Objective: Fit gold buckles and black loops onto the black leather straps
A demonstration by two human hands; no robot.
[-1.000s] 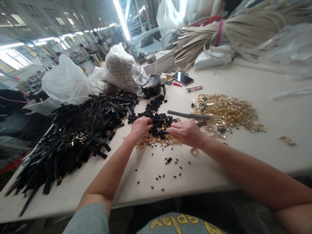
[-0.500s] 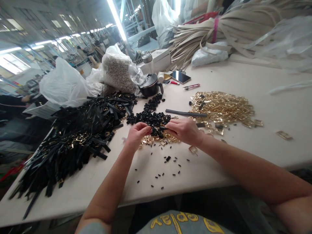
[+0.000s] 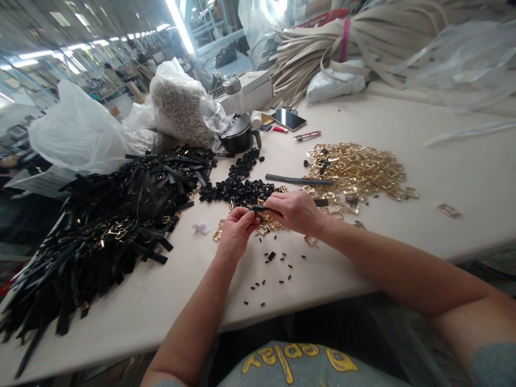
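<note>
In front of me my right hand (image 3: 296, 209) is closed around a black strap (image 3: 260, 208), its pointed end sticking out to the left between thumb and fingers. My left hand (image 3: 241, 226) pinches at that tip; whether a small black loop is there too is hard to make out. The strap's other end shows past the right hand. Just behind the hands is a pile of small black loops (image 3: 237, 191). Gold buckles (image 3: 264, 228) lie under and around the fingers.
A large heap of black straps with buckles (image 3: 133, 215) covers the left. Gold buckles (image 3: 358, 172) are piled to the right, near a loose dark strip (image 3: 299, 180). Behind stand a black mug (image 3: 237, 134), a phone (image 3: 288, 119) and thread snips (image 3: 307, 136). Small black bits (image 3: 281, 281) lie in front.
My left hand has come right and up against the strap tip, closing the gap between the hands. The view has shifted slightly, so everything on the table sits further left.
</note>
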